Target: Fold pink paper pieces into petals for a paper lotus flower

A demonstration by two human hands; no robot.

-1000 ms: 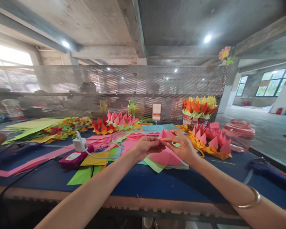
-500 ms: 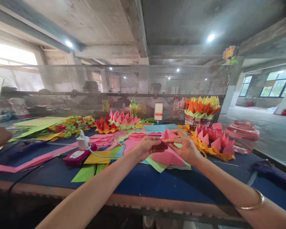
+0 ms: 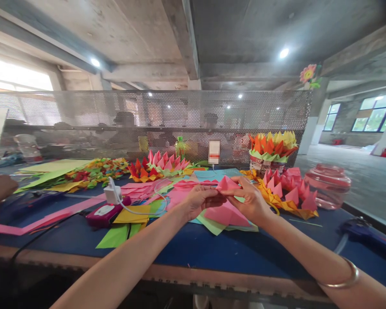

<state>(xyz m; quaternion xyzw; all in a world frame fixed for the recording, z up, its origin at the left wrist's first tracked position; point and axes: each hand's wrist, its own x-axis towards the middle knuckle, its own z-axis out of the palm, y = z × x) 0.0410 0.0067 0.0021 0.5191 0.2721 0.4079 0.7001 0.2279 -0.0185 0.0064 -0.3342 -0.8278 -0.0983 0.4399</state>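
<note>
Between my two hands, above a pile of coloured paper, is a folded pink paper piece [image 3: 227,183] with a pointed top. My left hand [image 3: 202,198] pinches its lower left corner. With thumb and fingers, my right hand [image 3: 250,198] grips its right side; a bangle circles that wrist. Beneath them lie pink paper sheets [image 3: 227,213] and a light green sheet [image 3: 212,223]. Right of my right hand sits a pink and orange paper lotus [image 3: 291,193]. The folds on the underside of the held piece are hidden by my fingers.
A purple power socket [image 3: 103,215] with a white charger [image 3: 112,192] and cable stands at left. Glue guns [image 3: 369,236] lie at both sides. A clear pink jar [image 3: 328,186] and a multicoloured lotus basket [image 3: 272,150] are at right. Another person's hand [image 3: 0,189] shows at far left.
My hands still hold the pink piece in nearly the same place, with only slight finger shifts. The whole view has moved a little; the other person's hand at far left has shifted slightly.
</note>
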